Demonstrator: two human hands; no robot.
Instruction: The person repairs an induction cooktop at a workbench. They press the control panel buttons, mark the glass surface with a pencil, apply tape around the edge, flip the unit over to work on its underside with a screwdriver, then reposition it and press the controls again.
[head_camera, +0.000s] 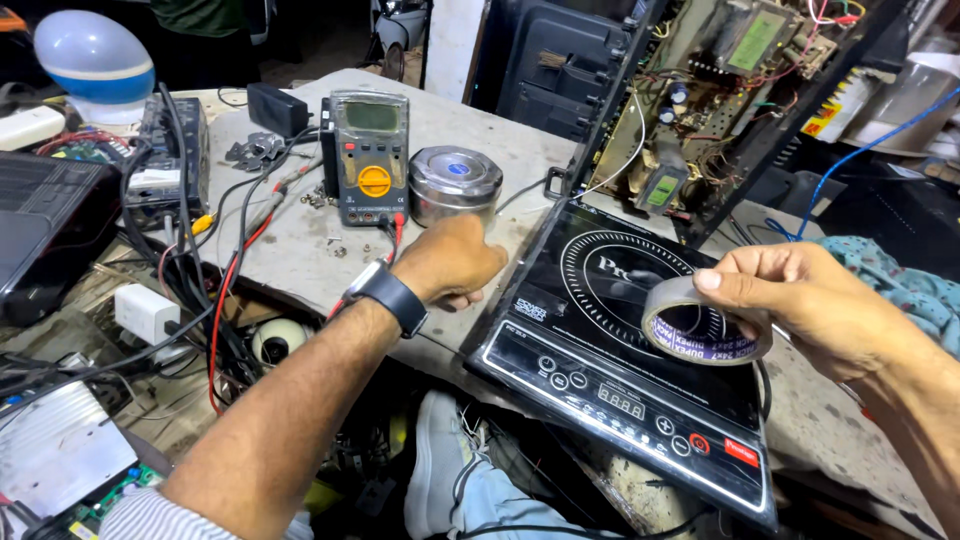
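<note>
Black glass fills the near right of our view: an induction cooktop (600, 330) lies on the worn grey surface (300, 230), its control strip nearest us and one corner jutting past the edge above our knee and a pale shoe (440, 470). Over its ring marking our right hand (810, 300) holds a roll of clear tape (700, 320) up on edge, thumb across the top of the rim and fingers curled behind, so this grip is closed on the roll, which hangs above the glass without touching it. Our left hand (450, 262), with a dark watch (395, 297) at the wrist, rests on the surface just beside the cooktop's left edge, fingers curled under; we cannot tell whether anything is inside that grip. The tape roll sits well apart from it, across the width of the cooktop. Just beyond the left knuckles stands a round steel tin (455, 185) with its lid on, and beside that a grey multimeter (370, 155) with an orange dial, its red and black leads (235, 270) trailing off the surface toward a tangle of cables on our left. Between the two hands only the cooktop intervenes. Farther back, an opened chassis with exposed circuit boards (720, 90) leans upright behind the cooktop, a blue wire (860, 150) running off it, and a blue-and-white lamp (92, 60) sits at the far left.
</note>
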